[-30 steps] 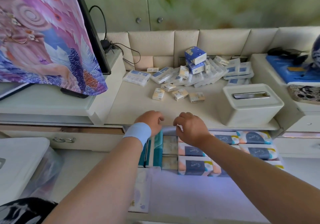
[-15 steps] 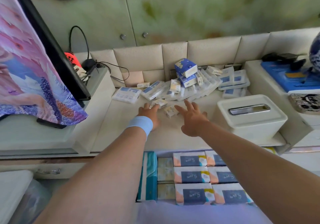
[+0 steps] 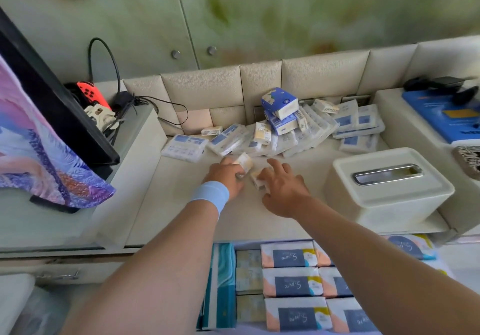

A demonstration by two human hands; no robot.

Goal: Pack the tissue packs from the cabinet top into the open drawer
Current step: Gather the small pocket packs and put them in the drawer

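Observation:
A heap of tissue packs (image 3: 306, 132) lies at the back of the cream cabinet top (image 3: 181, 205), with a blue pack (image 3: 279, 101) on its peak. My left hand (image 3: 224, 177), a pale blue band on its wrist, grips a small cream pack (image 3: 244, 161) in front of the heap. Just to its right, my right hand (image 3: 283, 188) rests spread fingers on another small cream pack (image 3: 255, 180). Below, the open drawer (image 3: 246, 244) holds rows of peach-and-navy packs (image 3: 289, 255) and a teal pack (image 3: 220, 282) on edge.
A white tissue box (image 3: 387, 189) with a metal slot stands to the right of my hands. At the left are a screen draped in patterned cloth (image 3: 39, 153), a red game controller (image 3: 89, 93) and cables (image 3: 145, 101). A blue box (image 3: 446, 116) lies far right.
Both hands rose from the drawer's edge and reached forward onto the cabinet top. The left hand has closed round a small cream pack and the right has come down on another.

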